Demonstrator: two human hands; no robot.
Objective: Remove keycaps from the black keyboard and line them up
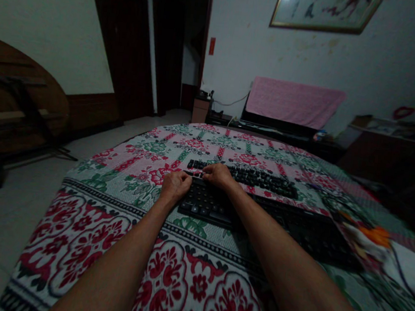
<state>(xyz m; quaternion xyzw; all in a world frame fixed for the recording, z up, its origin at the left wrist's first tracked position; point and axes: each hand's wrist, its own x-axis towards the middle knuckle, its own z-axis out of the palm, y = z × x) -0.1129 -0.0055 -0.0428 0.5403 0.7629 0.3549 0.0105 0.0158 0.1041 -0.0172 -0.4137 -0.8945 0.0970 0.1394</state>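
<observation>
Two black keyboards lie on a bed covered by a red, green and white floral cloth [109,229]. The near keyboard [278,221] runs from centre to the right; the far keyboard [260,179] lies just behind it. My left hand [175,186] rests at the near keyboard's left end with its fingers curled down onto the top edge. My right hand [219,175] is beside it, fingers bent over the gap between the two keyboards. What the fingertips grip, if anything, is hidden.
A folded dark wooden table [14,103] stands at the left on a pale tiled floor. A pink cloth [294,101] covers a screen on a low cabinet behind the bed. Blurred coloured items [377,240] lie at the bed's right. A framed picture [323,9] hangs above.
</observation>
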